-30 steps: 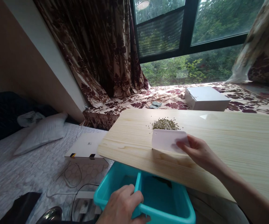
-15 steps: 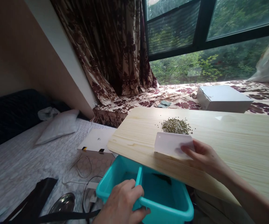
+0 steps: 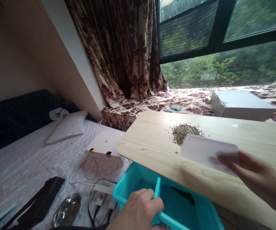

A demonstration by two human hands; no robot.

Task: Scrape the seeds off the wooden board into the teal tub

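Note:
My right hand [image 3: 257,177] pinches a thin white plastic card [image 3: 206,151] held over the pale wooden board [image 3: 152,143]. Just beyond the card lies a small heap of green-brown grains [image 3: 184,131] on the board. My left hand [image 3: 140,212] is closed on the near rim of a turquoise plastic bin [image 3: 133,188], held under the board's front edge. The bin's inner divider shows beside my fingers.
A white flat box [image 3: 242,103] sits on the flowered window seat behind the board. On the bed to the left lie a pillow [image 3: 67,126], a white carton [image 3: 105,143], cables, a metal dish [image 3: 67,209] and a black strap [image 3: 39,206]. Heavy curtains hang at the back.
The view has swung left and nearer. My right hand with the card has shifted right and lifted, uncovering the near side of the grains. The left hand keeps its hold on the bin.

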